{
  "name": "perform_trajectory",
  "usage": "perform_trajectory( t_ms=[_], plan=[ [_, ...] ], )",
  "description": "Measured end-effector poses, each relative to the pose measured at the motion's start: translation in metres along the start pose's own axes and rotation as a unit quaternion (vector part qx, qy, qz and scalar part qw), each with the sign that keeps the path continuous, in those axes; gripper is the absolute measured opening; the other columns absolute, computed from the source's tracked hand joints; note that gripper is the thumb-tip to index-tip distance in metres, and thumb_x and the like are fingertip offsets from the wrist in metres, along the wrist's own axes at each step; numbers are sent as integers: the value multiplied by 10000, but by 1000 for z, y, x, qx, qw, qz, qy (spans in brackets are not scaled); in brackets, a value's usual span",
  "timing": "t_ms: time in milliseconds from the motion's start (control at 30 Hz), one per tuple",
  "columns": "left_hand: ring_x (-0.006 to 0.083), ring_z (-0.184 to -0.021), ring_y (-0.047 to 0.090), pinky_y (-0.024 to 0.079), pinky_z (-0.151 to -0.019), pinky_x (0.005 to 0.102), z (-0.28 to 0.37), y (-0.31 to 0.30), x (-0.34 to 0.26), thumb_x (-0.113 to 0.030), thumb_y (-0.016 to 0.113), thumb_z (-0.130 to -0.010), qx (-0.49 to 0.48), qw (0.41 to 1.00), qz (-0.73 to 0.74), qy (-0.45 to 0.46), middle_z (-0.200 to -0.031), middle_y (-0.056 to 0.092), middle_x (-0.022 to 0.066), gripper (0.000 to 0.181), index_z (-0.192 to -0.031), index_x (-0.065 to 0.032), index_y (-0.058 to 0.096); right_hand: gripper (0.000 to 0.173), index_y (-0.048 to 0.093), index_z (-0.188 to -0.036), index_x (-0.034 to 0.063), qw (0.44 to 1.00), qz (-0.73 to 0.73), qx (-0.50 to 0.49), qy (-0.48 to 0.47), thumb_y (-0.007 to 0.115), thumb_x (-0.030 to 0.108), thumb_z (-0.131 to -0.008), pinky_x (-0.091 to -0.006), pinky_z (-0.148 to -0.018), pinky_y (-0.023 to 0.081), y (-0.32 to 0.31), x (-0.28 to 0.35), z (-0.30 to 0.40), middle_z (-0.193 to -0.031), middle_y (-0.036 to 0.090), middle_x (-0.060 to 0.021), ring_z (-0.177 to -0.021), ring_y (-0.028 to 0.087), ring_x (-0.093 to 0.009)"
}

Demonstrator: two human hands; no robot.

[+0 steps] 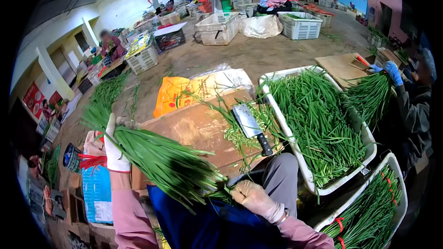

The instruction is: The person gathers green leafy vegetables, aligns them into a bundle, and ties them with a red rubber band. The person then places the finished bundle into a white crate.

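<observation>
My left hand [114, 145], in a white glove, grips a thick bunch of garlic chives [162, 157] held slantwise over my lap. Its leafy tips fan out at the upper left, and its pale stem ends point to the lower right. Close to those ends, my right hand [256, 199], in a thin pale glove, has its fingers closed on a green chive strand. Beyond the bunch lies a wooden board [193, 129]. On its right side a cleaver [247, 121] with a black handle rests among cut chive ends [235, 133].
A white crate [292, 138] of loose chives stands right of the board. Another crate [401, 193] holds bundles with red ties. Red strips [93, 160] hang at my left. A co-worker's blue-gloved hands [391, 71] hold chives at far right. An orange-and-white sack [200, 88] lies beyond the board.
</observation>
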State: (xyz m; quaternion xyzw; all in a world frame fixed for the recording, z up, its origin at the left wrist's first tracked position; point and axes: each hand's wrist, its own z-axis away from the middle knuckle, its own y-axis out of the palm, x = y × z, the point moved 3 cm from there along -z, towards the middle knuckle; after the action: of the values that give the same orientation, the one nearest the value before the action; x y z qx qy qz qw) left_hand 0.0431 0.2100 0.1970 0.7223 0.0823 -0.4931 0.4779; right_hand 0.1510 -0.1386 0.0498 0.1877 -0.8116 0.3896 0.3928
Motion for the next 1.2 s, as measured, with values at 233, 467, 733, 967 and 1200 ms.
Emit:
perform_trajectory(
  t_ms=[233,467,733,967,1200],
  plan=[
    [160,-620,581,487,-590,308,19,23,-8,-319,555,-930,-8,999,-29,-36,-650,575,11,291,-690,-156,532,401,640,-1081,49,983,-127,59,117,586,395,-886,-330,-826,477,-53,-11,-38,-1001,658,-143,-898,616,-282],
    [252,-728,645,556,-740,403,17,52,23,-254,568,-928,28,993,53,-105,-782,642,66,193,-874,-73,607,513,505,-1261,7,706,-671,4,228,501,404,-936,-334,-908,451,18,-24,-78,-1191,585,-88,-1087,556,-202],
    [217,-774,635,542,-727,389,21,-1,4,-248,534,-943,-28,998,37,-46,-862,647,52,182,-892,-87,600,839,389,-1357,28,605,-738,15,299,569,635,-807,-490,-1005,409,51,7,-33,-1349,460,-151,-1222,467,-334],
    [220,-767,642,541,-717,378,24,29,14,-248,541,-941,-24,996,54,-64,-838,655,36,157,-902,-119,622,642,446,-1316,111,619,-743,-36,251,527,561,-864,-414,-892,483,63,-31,-26,-1269,513,-118,-1105,545,-293],
    [214,-676,637,557,-675,388,13,-7,-8,-279,573,-921,2,1000,-13,-6,-753,649,47,198,-847,-103,625,341,508,-1231,122,696,-678,25,236,549,262,-923,-365,-773,489,66,-13,-34,-1097,592,-70,-971,587,-234]
  ],
)
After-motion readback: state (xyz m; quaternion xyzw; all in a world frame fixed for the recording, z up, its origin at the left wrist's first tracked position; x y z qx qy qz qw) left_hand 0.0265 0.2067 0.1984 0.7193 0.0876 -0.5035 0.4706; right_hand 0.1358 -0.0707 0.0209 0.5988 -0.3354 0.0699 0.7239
